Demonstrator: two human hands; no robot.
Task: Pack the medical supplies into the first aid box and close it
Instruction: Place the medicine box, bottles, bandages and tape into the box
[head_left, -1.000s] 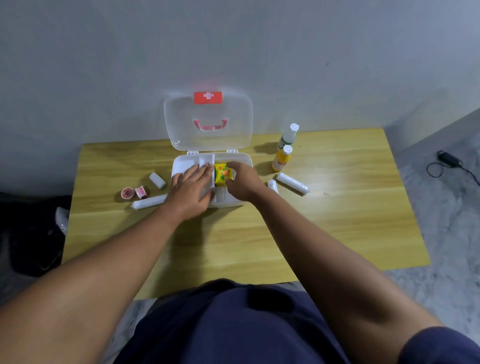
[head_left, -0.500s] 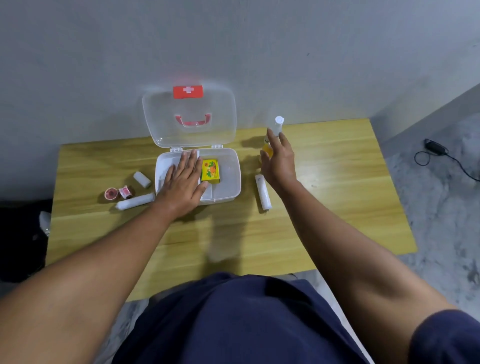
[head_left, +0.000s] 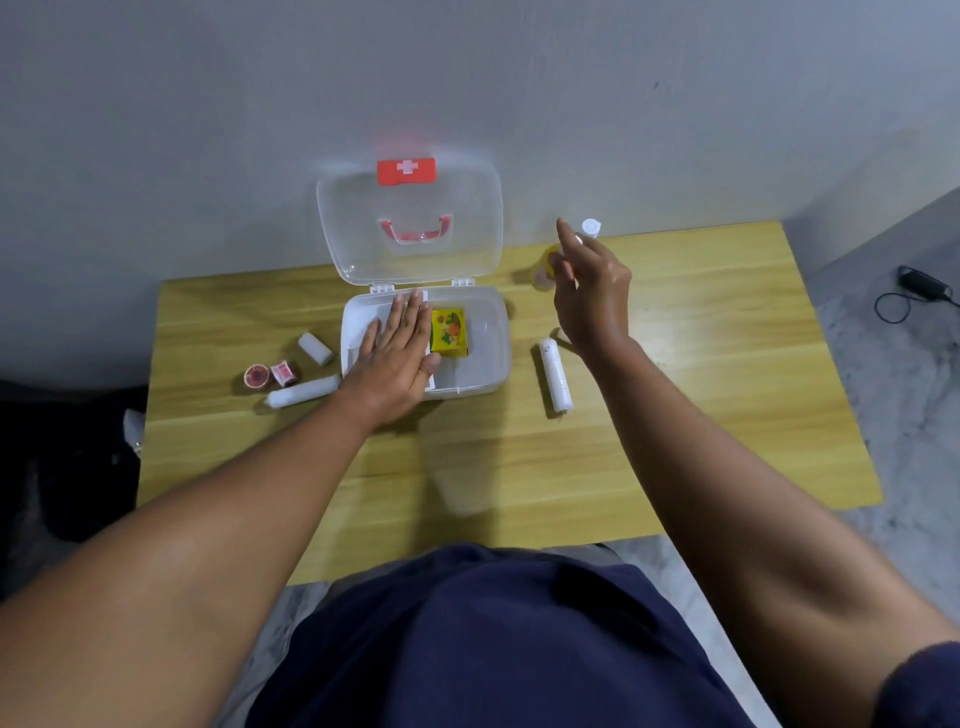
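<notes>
Currently pressing left hand (head_left: 400, 353) flat, fingers straight and together, onto the left half of the first aid box (head_left: 488, 358); nothing clasped. Open at the far middle of the table (head_left: 675, 415), clear lid (head_left: 410, 223) upright against the wall. Inside, just right of the fingers: yellow packet (head_left: 449, 332). Holding right hand (head_left: 592, 291) raised off the table to the right of the box, fingers up beside a blurred yellow bottle (head_left: 544, 266); cannot tell if grasping it or only near. Just behind that hand: white-capped bottle (head_left: 590, 227). Lying right of the box, apart from it: long white bandage roll (head_left: 555, 374). Left of the box: short white roll (head_left: 315, 347), long white roll (head_left: 304, 391) by the left wrist, two small red-and-white tape rolls (head_left: 270, 374) close together.
</notes>
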